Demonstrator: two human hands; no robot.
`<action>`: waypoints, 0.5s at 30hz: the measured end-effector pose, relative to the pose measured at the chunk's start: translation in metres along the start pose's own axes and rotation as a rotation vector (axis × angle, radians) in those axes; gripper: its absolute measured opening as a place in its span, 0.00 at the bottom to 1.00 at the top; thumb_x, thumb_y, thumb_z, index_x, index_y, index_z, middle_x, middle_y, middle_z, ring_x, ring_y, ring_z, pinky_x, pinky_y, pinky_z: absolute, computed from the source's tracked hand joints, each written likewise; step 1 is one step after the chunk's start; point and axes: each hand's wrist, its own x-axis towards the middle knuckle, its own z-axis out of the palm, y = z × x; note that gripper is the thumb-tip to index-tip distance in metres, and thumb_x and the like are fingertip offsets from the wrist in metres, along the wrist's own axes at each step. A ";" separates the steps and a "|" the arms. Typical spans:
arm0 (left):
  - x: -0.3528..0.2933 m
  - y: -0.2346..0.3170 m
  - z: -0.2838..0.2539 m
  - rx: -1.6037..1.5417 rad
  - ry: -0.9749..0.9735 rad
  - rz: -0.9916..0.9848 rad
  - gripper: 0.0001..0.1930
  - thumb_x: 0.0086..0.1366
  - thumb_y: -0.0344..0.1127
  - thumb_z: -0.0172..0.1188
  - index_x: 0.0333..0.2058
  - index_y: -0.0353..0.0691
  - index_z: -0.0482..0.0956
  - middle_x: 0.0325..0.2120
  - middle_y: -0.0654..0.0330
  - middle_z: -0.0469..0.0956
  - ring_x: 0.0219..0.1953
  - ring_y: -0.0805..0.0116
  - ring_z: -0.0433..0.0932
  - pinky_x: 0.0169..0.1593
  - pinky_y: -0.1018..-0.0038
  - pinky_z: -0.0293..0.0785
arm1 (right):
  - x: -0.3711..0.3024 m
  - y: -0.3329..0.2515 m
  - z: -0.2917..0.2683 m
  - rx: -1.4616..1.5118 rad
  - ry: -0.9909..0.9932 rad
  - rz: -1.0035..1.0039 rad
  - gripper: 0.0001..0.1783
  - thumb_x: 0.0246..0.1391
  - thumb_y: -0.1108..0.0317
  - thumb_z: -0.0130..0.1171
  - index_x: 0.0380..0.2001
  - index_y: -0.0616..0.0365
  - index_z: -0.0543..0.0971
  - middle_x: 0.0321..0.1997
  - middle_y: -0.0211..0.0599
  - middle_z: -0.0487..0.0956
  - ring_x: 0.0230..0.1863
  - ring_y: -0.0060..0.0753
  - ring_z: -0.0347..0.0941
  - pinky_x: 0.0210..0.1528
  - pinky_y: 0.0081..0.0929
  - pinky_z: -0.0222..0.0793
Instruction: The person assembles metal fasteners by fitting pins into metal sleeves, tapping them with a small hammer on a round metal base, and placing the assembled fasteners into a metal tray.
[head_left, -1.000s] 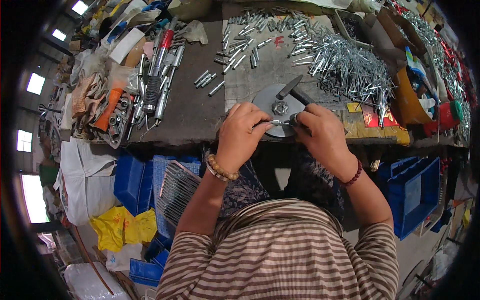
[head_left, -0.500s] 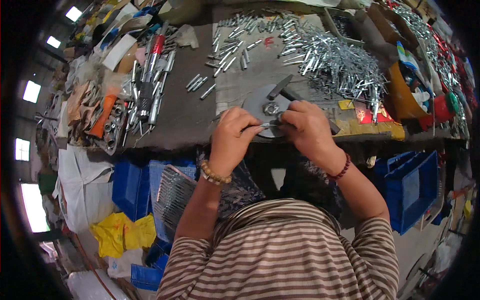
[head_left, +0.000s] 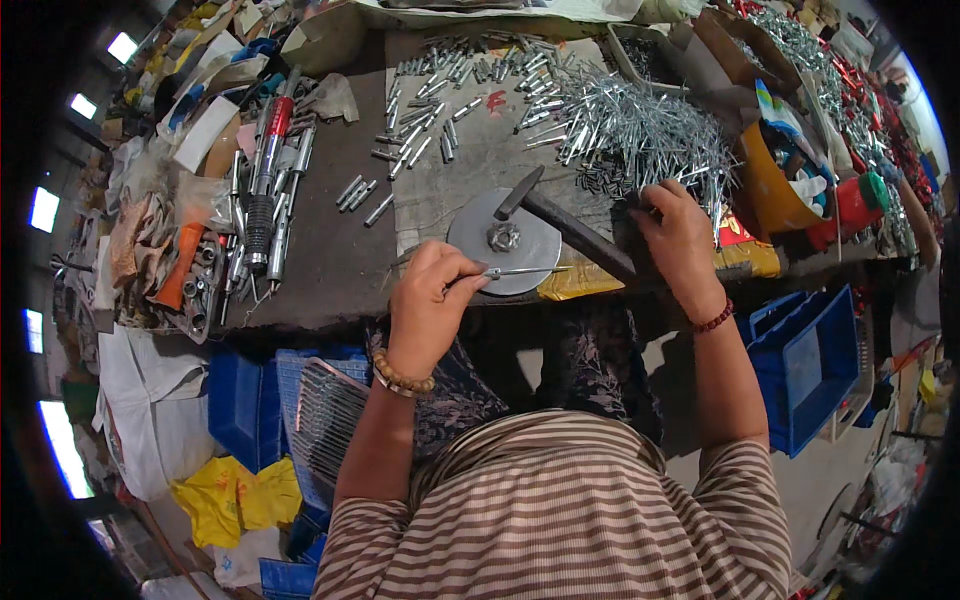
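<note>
My left hand (head_left: 432, 305) is closed, thumb and fingertips pinching one end of a thin metal rod (head_left: 530, 270). The rod points right, its tip just past the near edge of a round grey metal disc (head_left: 472, 230). A nut-like metal piece (head_left: 503, 236) sits at the disc's middle. Across the disc's right side lies a hammer (head_left: 580, 232), its handle running toward my right hand (head_left: 682, 245). That hand has its fingers curled together beside small black pieces (head_left: 603, 180) at the near edge of a heap of shiny metal rods (head_left: 650, 125); whatever its fingertips hold is hidden.
Short metal tubes (head_left: 425, 115) lie scattered on the far bench. A red-and-black power screwdriver (head_left: 265, 180) and an orange-handled tool (head_left: 180, 265) lie left. A yellow container (head_left: 765, 180) stands right. Blue crates (head_left: 805, 375) are below the bench edge.
My right hand has left the rod and moved right to the small black pieces. My left hand keeps the rod, now in plain sight. The whole view has shifted slightly.
</note>
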 end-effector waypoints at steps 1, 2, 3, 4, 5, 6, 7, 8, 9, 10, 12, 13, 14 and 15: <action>0.000 0.000 0.000 0.001 0.003 -0.002 0.05 0.57 0.24 0.69 0.32 0.33 0.83 0.32 0.59 0.77 0.37 0.66 0.77 0.41 0.73 0.72 | 0.002 0.002 0.000 -0.023 -0.036 -0.004 0.09 0.50 0.71 0.67 0.35 0.58 0.81 0.35 0.43 0.76 0.40 0.53 0.77 0.40 0.46 0.72; 0.000 0.001 0.000 -0.004 0.005 -0.008 0.05 0.57 0.24 0.69 0.32 0.33 0.83 0.32 0.59 0.77 0.37 0.66 0.77 0.41 0.73 0.72 | 0.004 0.005 0.001 -0.021 -0.039 -0.007 0.09 0.50 0.71 0.67 0.35 0.58 0.81 0.35 0.43 0.76 0.40 0.53 0.77 0.40 0.46 0.72; -0.001 0.001 0.000 -0.008 0.008 -0.016 0.05 0.57 0.24 0.69 0.32 0.33 0.84 0.33 0.59 0.77 0.37 0.65 0.77 0.41 0.73 0.72 | 0.005 0.006 0.003 -0.056 -0.045 -0.045 0.08 0.51 0.71 0.67 0.35 0.58 0.81 0.35 0.43 0.76 0.40 0.53 0.77 0.40 0.46 0.72; -0.002 0.000 0.000 -0.004 0.011 -0.021 0.05 0.57 0.24 0.69 0.32 0.33 0.84 0.33 0.59 0.77 0.37 0.65 0.77 0.41 0.73 0.72 | 0.007 0.007 0.004 -0.091 -0.052 -0.083 0.08 0.51 0.71 0.67 0.34 0.58 0.80 0.35 0.42 0.76 0.40 0.54 0.77 0.40 0.47 0.72; -0.002 0.000 0.000 -0.007 0.013 -0.009 0.05 0.57 0.24 0.69 0.33 0.33 0.84 0.33 0.59 0.77 0.38 0.65 0.77 0.41 0.72 0.72 | 0.009 0.009 0.005 -0.086 -0.056 -0.087 0.08 0.51 0.71 0.67 0.34 0.58 0.80 0.35 0.42 0.76 0.40 0.54 0.77 0.40 0.47 0.72; -0.002 -0.001 0.000 -0.008 0.016 0.002 0.05 0.57 0.24 0.69 0.33 0.33 0.84 0.33 0.58 0.77 0.38 0.65 0.77 0.42 0.72 0.72 | 0.010 0.010 0.007 -0.104 -0.042 -0.127 0.08 0.51 0.71 0.67 0.35 0.58 0.79 0.36 0.43 0.75 0.40 0.54 0.76 0.40 0.47 0.72; -0.002 -0.003 0.001 -0.002 0.021 -0.006 0.05 0.57 0.24 0.69 0.33 0.33 0.84 0.33 0.58 0.77 0.38 0.65 0.77 0.42 0.72 0.72 | 0.011 0.010 0.008 -0.121 -0.028 -0.167 0.09 0.52 0.71 0.67 0.35 0.58 0.78 0.37 0.43 0.75 0.41 0.54 0.76 0.40 0.47 0.72; -0.001 -0.005 0.003 0.000 0.035 0.027 0.05 0.57 0.26 0.69 0.33 0.35 0.84 0.32 0.59 0.77 0.37 0.62 0.78 0.41 0.69 0.73 | 0.010 0.009 0.009 -0.114 -0.034 -0.173 0.09 0.52 0.71 0.67 0.35 0.58 0.78 0.37 0.43 0.75 0.41 0.54 0.76 0.40 0.47 0.72; -0.001 -0.006 0.004 0.005 0.051 0.058 0.05 0.57 0.27 0.70 0.33 0.37 0.84 0.32 0.59 0.77 0.37 0.60 0.79 0.40 0.67 0.74 | 0.011 0.006 0.008 -0.114 -0.020 -0.172 0.10 0.52 0.71 0.66 0.36 0.59 0.77 0.37 0.43 0.75 0.41 0.54 0.76 0.40 0.47 0.72; -0.001 -0.006 0.004 0.013 0.058 0.048 0.05 0.57 0.27 0.70 0.33 0.37 0.84 0.32 0.59 0.77 0.37 0.60 0.79 0.40 0.67 0.74 | 0.012 0.001 0.007 -0.114 -0.007 -0.172 0.10 0.53 0.71 0.66 0.37 0.59 0.76 0.38 0.44 0.75 0.41 0.55 0.76 0.40 0.47 0.72; -0.003 -0.005 0.005 0.021 0.056 0.052 0.06 0.57 0.28 0.70 0.33 0.38 0.84 0.32 0.59 0.77 0.38 0.58 0.79 0.41 0.65 0.75 | 0.008 -0.021 0.007 -0.057 0.002 -0.217 0.11 0.53 0.72 0.65 0.37 0.60 0.74 0.39 0.45 0.74 0.41 0.56 0.75 0.40 0.48 0.72; -0.003 -0.005 0.004 0.027 0.063 0.043 0.06 0.57 0.28 0.70 0.33 0.38 0.84 0.32 0.59 0.77 0.38 0.58 0.79 0.41 0.65 0.75 | 0.005 -0.040 0.006 0.029 -0.039 -0.295 0.11 0.52 0.73 0.64 0.37 0.59 0.74 0.38 0.45 0.74 0.41 0.56 0.74 0.40 0.47 0.71; -0.004 -0.004 0.003 0.041 0.063 0.053 0.06 0.56 0.29 0.70 0.33 0.38 0.84 0.33 0.59 0.78 0.38 0.57 0.79 0.42 0.65 0.75 | 0.001 -0.057 0.007 0.116 -0.080 -0.373 0.10 0.52 0.74 0.64 0.36 0.59 0.73 0.38 0.45 0.74 0.41 0.56 0.73 0.41 0.46 0.71; -0.004 -0.004 0.002 0.054 0.059 0.067 0.06 0.56 0.30 0.70 0.33 0.39 0.84 0.33 0.59 0.78 0.39 0.57 0.79 0.42 0.64 0.75 | -0.004 -0.071 0.011 0.120 -0.083 -0.377 0.10 0.52 0.74 0.64 0.36 0.59 0.73 0.38 0.45 0.74 0.41 0.56 0.73 0.41 0.46 0.71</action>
